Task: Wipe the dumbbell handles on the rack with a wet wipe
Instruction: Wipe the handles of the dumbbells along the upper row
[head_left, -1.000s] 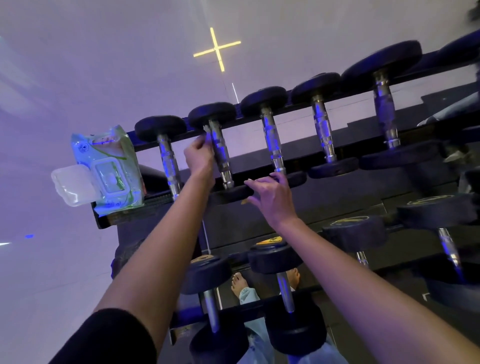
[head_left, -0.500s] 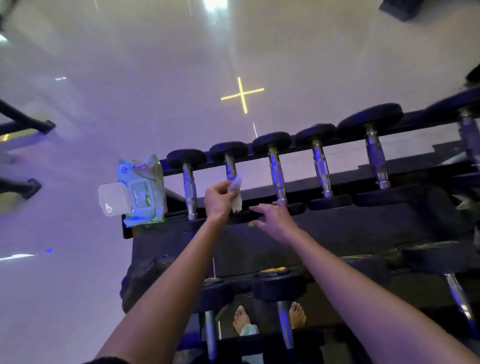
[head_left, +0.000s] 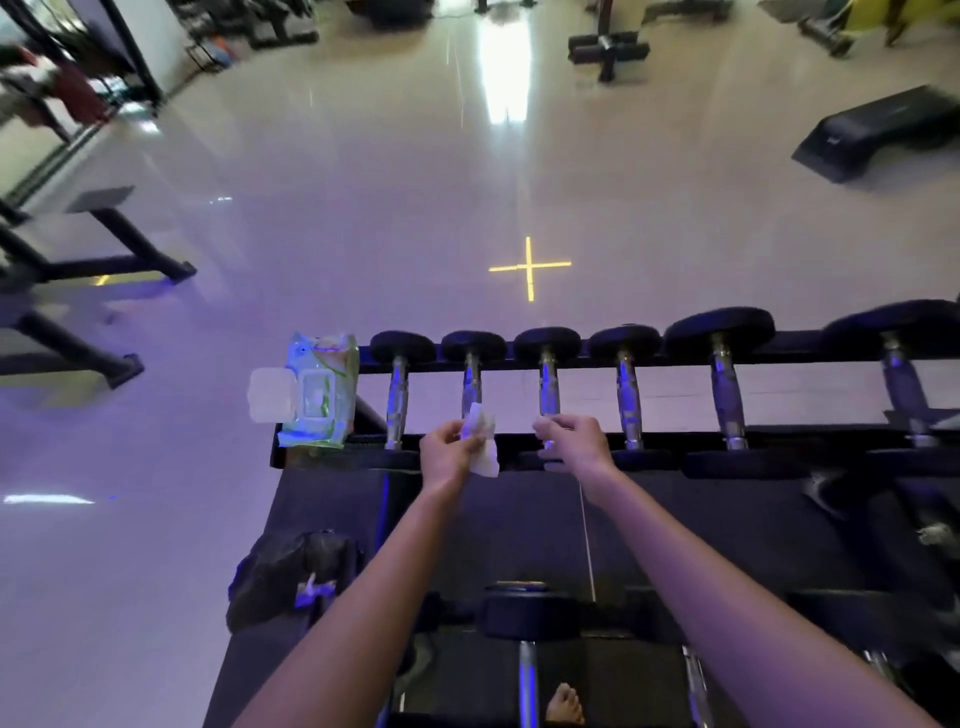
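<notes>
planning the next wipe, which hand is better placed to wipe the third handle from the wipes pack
Left. The left hand holds the wet wipe right beside that third handle; the right hand is at the handle's near end but has no wipe.

A: Colours, wipe items?
B: White crumpled wet wipe (head_left: 480, 441); green-and-clear plastic wipes pack (head_left: 319, 389).
A: Rack row?
B: Black round rubber dumbbell heads (head_left: 719, 330); chrome steel handles (head_left: 724, 389) w/ blue-violet sheen. Yellow cross mark (head_left: 529, 267) on pale glossy floor (head_left: 363, 208).
</notes>
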